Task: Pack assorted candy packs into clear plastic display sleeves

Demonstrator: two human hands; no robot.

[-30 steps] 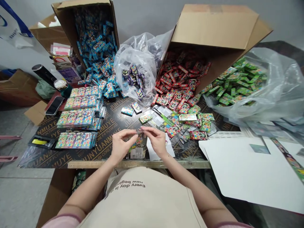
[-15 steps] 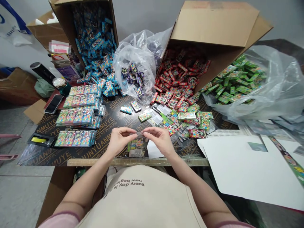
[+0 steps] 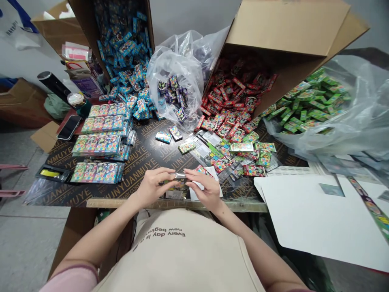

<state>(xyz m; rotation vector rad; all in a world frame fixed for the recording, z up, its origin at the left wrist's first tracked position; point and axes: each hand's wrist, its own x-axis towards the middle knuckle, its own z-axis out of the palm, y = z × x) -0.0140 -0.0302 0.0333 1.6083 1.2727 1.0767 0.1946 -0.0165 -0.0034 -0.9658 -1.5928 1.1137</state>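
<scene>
My left hand [image 3: 156, 185] and my right hand [image 3: 205, 187] meet near the table's front edge. Between them is the shiny clear top strip of a printed plastic bag [image 3: 174, 194], its edge pinched by the fingers of both hands. My palms and fingers hide much of the bag. A white sheet [image 3: 215, 175] lies beneath my right hand, with a red packet [image 3: 203, 170] just beyond the fingers. Farther out on the table are a blue packet [image 3: 163, 137], a purple packet [image 3: 175, 133] and a green packet [image 3: 186, 147].
Stacked filled packs [image 3: 97, 172] stand at left beside a phone [image 3: 69, 127]. Blue packets [image 3: 130, 77] and red packets [image 3: 231, 97] spill from cardboard boxes. Plastic bags hold purple packets [image 3: 174, 91] and green packets [image 3: 316, 101]. White boards [image 3: 322, 219] cover the right side.
Both hands have dropped slightly, and their fingers now lie flatter along the bag's top strip. A red packet on the white sheet has come into sight. The camera view has shifted a little.
</scene>
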